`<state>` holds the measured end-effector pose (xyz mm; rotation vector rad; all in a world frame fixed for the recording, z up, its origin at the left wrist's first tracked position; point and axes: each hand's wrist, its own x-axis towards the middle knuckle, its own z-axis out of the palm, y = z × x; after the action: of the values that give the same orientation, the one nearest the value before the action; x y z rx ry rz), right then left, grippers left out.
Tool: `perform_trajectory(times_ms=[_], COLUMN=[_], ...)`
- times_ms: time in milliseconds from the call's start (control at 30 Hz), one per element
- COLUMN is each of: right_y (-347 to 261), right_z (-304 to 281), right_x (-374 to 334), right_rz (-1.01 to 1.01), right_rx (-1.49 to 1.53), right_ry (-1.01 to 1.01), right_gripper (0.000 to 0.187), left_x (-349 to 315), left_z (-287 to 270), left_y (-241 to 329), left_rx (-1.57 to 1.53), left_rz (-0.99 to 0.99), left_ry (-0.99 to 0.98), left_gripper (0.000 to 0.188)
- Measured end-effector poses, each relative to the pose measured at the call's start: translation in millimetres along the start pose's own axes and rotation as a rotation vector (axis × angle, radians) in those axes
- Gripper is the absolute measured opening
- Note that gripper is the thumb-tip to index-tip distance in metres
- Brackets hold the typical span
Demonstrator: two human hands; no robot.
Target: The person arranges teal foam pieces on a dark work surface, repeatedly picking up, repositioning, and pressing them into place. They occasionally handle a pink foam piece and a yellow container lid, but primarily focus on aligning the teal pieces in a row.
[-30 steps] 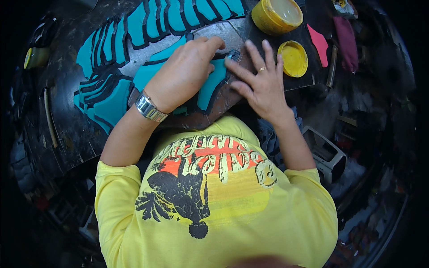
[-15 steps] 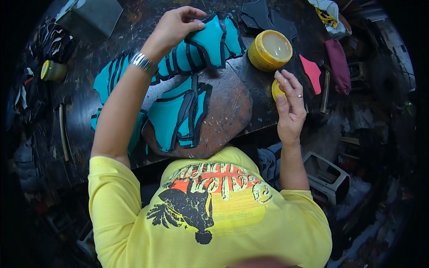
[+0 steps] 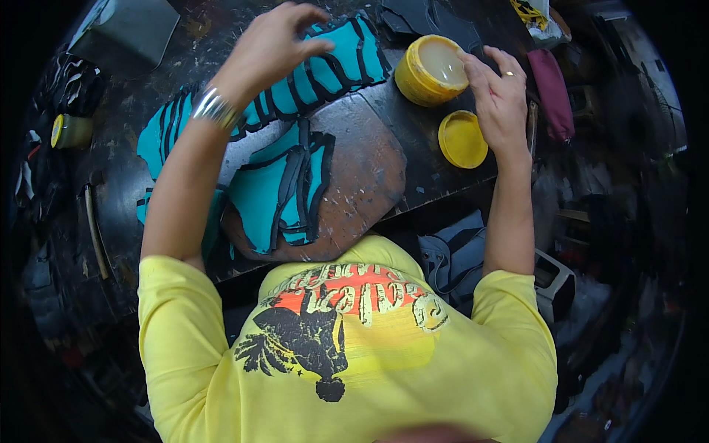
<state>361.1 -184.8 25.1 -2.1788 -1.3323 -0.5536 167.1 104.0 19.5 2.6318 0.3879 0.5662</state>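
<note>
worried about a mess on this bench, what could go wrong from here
The open yellow tub holds a pale liquid, and the right hand is close by its rim, so a knock might spill some. The left hand is at the row of overlapping teal pieces and could drag some out of line. The round yellow lid lies near the bench's edge, where an arm might push it off.

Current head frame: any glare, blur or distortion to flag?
Head view: glare on the metal wristwatch, its detail smeared; head view: pale sheen on the brown slab's upper part, bright spots inside the yellow tub; head view: fisheye corners go black, and clutter toward the right rim is dim and soft.
</note>
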Motion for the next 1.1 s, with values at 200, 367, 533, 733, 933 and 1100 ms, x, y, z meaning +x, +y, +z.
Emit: perform_trajectory(times_ms=[200, 367, 533, 733, 933, 1100], right_y=[3, -28, -61, -95, -116, -132], right_z=[4, -1, -11, -34, -26, -3], right_x=[-1, -21, -50, -74, -85, -92], right_rz=[-0.066, -0.055, -0.036, 0.133, 0.145, 0.086], right_rx=[0.097, -0.27, -0.357, 0.135, 0.682, 0.911], right_ry=[0.116, -0.007, -0.124, -0.497, -0.365, -0.312], right_gripper=[0.032, 0.041, 0.036, 0.026, 0.037, 0.058], left_x=[-129, -170, -183, -173, -192, -213], left_z=[-66, -61, -51, -43, -67, -57], left_y=[48, 51, 40, 12, 42, 67], left_rx=[-0.048, -0.111, -0.171, -0.339, -0.228, 0.043], left_rz=[-0.197, -0.314, -0.296, -0.395, -0.249, -0.341], left_ry=[-0.236, -0.248, -0.148, -0.162, 0.028, -0.147], left_gripper=[0.051, 0.044, 0.034, 0.017, 0.035, 0.068])
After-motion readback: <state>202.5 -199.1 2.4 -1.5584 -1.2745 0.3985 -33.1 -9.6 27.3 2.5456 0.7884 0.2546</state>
